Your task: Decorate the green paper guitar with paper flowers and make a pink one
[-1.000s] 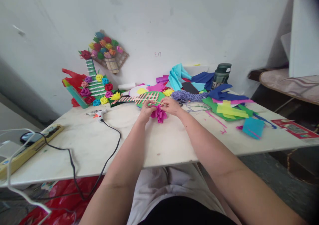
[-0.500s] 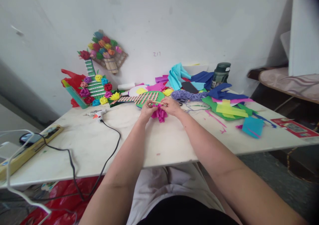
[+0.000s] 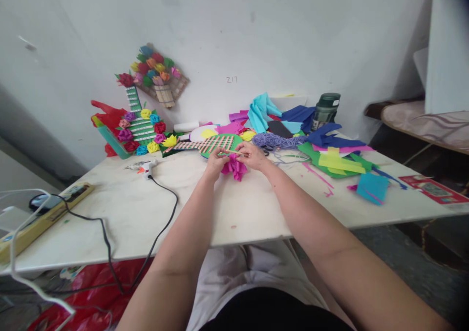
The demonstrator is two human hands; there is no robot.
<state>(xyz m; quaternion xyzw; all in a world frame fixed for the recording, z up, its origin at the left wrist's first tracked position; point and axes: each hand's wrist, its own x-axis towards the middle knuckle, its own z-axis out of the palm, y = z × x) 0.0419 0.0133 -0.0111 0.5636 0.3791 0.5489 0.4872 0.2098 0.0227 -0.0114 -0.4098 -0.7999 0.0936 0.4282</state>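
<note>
Just above the table, a ruffled magenta crepe paper flower (image 3: 235, 169) hangs between my two hands. My left hand (image 3: 217, 161) pinches its left edge between thumb and fingers. With bent fingers, my right hand (image 3: 251, 156) grips its right side and also a thin wooden stick (image 3: 234, 152), which runs across above the flower toward my left fingertips. Whether the left fingers touch the stick is unclear. Right behind my hands lies a green guitar-shaped board (image 3: 238, 140) covered with a lattice of thin sticks.
A hot glue gun (image 3: 147, 169) lies on the left, its cord trailing over the table edge. Behind are a flower-decorated guitar (image 3: 142, 128), purple yarn (image 3: 276, 141) and a dark bottle (image 3: 325, 110). Crepe paper scraps (image 3: 339, 161) lie to the right. A power strip (image 3: 54, 213) sits front left.
The flower's petals look slightly more spread at the sides. Both hands stay in nearly the same place; the view has shifted a little.
</note>
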